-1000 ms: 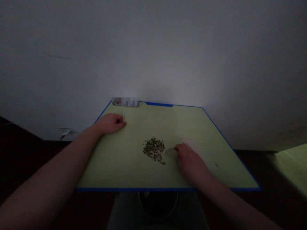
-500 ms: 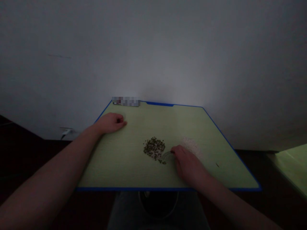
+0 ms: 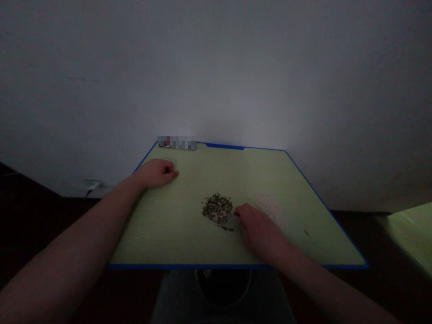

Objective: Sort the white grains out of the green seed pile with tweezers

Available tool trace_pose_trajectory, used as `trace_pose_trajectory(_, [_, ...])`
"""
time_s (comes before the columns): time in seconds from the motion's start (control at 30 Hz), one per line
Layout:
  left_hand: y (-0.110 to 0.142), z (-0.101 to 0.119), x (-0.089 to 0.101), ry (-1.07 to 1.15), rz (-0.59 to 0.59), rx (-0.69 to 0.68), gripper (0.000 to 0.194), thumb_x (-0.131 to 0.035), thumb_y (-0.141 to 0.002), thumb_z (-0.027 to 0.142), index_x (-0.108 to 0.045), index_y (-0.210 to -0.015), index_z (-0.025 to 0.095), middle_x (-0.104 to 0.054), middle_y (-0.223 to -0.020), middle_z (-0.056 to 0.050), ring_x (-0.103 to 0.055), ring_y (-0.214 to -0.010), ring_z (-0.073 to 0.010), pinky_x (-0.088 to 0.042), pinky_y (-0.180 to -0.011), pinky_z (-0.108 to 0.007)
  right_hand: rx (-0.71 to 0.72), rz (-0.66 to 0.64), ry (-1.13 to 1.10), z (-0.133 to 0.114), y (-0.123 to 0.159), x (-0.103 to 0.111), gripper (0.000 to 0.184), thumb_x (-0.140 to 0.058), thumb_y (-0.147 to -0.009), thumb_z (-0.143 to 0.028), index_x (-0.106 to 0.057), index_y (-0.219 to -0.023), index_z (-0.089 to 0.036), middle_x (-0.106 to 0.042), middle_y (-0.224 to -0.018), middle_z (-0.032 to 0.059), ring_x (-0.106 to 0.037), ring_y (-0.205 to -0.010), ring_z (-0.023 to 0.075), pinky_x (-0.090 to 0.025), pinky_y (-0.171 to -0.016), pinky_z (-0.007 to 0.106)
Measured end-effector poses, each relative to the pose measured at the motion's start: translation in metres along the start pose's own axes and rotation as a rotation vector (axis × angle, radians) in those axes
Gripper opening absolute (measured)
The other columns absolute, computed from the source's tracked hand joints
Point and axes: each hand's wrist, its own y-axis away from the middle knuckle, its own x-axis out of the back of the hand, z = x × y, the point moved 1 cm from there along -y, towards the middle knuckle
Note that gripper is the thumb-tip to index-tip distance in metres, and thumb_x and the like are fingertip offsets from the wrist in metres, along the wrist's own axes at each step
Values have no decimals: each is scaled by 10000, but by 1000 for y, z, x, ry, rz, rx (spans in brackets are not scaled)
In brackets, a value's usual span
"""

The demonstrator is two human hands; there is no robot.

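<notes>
- Right hand (image 3: 258,230): grip pinching a blurry clear thing (image 3: 231,220) right beside the dark bits (image 3: 217,208).
- Left hand (image 3: 157,173): curled on the table (image 3: 168,234), prob just resting; can't tell if anything's inside.
- Pale grains (image 3: 269,204) sit apart, likely to avoid mixing.

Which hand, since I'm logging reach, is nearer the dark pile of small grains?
Right: the right hand is just right of the pile; the left hand is farther off, leftward.

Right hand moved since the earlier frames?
Yes. Against the blue-edged tabletop, the right hand has shifted left, toward the dark pile.
</notes>
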Motion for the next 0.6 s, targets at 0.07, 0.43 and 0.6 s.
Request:
trace_pose_trajectory(0.07, [0, 0, 0, 2, 0, -1, 381, -435, -794, 535, -511, -619, 205, -541, -590, -16, -462, -564, -143, -303, -564, -291, -7, 2, -4, 1, 1, 0, 359, -348, -879, -54, -591, -1127, -145, -650, -1068, 127, -619, -942, 237, -452, -819, 347])
trace_pose_trajectory(0.43, [0, 0, 0, -14, 4, -15, 388, -429, -803, 537, -529, -634, 202, -570, -606, -22, -484, -575, -148, -316, -563, -289, 16, -5, -2, -3, 0, -3, 350, -345, -897, -67, -593, -1133, -140, -641, -1060, 127, -605, -942, 224, -447, -826, 343])
trace_pose_trajectory(0.6, [1, 0, 1, -23, 5, -9, 395, -431, -803, 542, -536, -632, 202, -574, -599, -24, -487, -571, -150, -319, -562, -289, 17, 28, -3, 0, -1, -6, 344, -339, -922, -81, -589, -1152, -139, -640, -1056, 130, -602, -938, 222, -443, -832, 341])
